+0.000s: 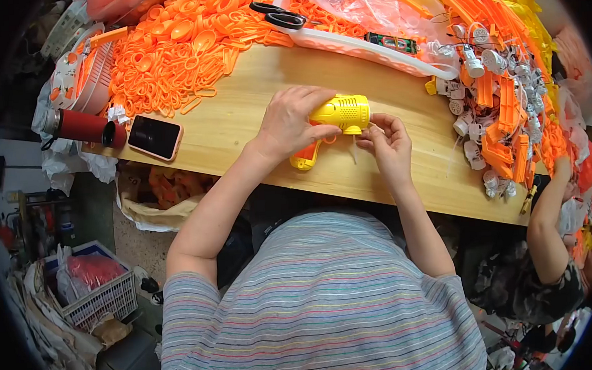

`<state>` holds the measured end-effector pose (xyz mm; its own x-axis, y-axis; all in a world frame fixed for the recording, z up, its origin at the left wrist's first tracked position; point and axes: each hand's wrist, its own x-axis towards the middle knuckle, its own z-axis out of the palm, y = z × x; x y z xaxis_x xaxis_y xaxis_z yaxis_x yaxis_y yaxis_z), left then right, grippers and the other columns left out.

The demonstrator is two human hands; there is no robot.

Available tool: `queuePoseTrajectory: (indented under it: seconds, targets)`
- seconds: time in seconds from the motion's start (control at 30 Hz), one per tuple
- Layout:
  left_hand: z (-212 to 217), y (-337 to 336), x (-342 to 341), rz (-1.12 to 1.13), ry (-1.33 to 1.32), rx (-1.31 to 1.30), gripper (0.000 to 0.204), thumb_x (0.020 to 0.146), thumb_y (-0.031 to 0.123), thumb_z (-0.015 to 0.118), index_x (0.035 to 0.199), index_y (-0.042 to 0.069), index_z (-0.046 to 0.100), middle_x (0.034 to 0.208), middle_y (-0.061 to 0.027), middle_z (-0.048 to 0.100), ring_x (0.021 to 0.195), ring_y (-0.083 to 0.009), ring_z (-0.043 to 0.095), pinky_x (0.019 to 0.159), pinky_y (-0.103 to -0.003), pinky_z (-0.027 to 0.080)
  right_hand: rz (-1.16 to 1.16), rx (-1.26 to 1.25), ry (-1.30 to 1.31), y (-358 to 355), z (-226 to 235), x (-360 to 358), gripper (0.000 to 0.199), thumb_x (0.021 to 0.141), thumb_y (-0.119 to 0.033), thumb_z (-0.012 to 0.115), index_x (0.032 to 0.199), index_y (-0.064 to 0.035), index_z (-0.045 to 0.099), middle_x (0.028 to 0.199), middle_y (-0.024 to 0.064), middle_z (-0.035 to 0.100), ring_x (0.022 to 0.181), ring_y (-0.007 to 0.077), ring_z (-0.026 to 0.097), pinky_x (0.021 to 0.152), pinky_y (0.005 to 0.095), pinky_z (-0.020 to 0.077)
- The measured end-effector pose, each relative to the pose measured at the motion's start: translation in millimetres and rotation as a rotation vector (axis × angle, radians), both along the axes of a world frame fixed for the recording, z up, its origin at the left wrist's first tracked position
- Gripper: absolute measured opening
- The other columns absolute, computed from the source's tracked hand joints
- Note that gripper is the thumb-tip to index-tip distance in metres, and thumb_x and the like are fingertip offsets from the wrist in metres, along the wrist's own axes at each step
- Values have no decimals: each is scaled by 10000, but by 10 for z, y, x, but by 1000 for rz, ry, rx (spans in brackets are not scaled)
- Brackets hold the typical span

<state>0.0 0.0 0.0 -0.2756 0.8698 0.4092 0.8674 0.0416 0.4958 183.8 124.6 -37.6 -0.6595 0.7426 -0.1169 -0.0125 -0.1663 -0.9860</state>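
Note:
A yellow toy gun (349,107) with vent slots and an orange trigger lies on its side just above the wooden table. My left hand (298,118) is wrapped over its rear and handle, thumb along the near side. At the front end, my right hand (389,140) has thumb and fingers pinched close to the round yellow nozzle part. What these fingers hold, if anything, is too small to make out. A thin pale strip hangs down below the nozzle, between the gun and my right hand.
Orange plastic parts (168,51) heap up at the far left, beside a phone (155,137) and a red flask (82,126). Black scissors (279,16) rest on a white basket's edge (369,50). White motor units (474,62) and orange pieces pile at right, near another person's arm (548,222).

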Motion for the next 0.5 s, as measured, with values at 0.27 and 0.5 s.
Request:
queuePoseTrajectory:
  seconds: [0.27, 0.5]
  targets:
    - [11, 61, 14, -14, -40, 7, 574, 676, 291, 826, 1155, 37, 638, 1130, -146, 660, 1053, -321, 616, 922, -413, 479, -2, 5, 28, 30, -16, -6, 220, 982, -22, 488, 1193, 40, 490, 1099, 136, 607, 910, 174, 676, 781, 282, 598]
    - [26, 60, 69, 44, -82, -55, 568, 673, 255, 827, 1163, 43, 634, 1152, -152, 642, 1087, -331, 591, 947, -417, 474, -11, -98, 35, -5, 92, -52, 231, 978, -35, 499, 1199, 34, 484, 1121, 142, 598, 934, 175, 669, 789, 287, 591]
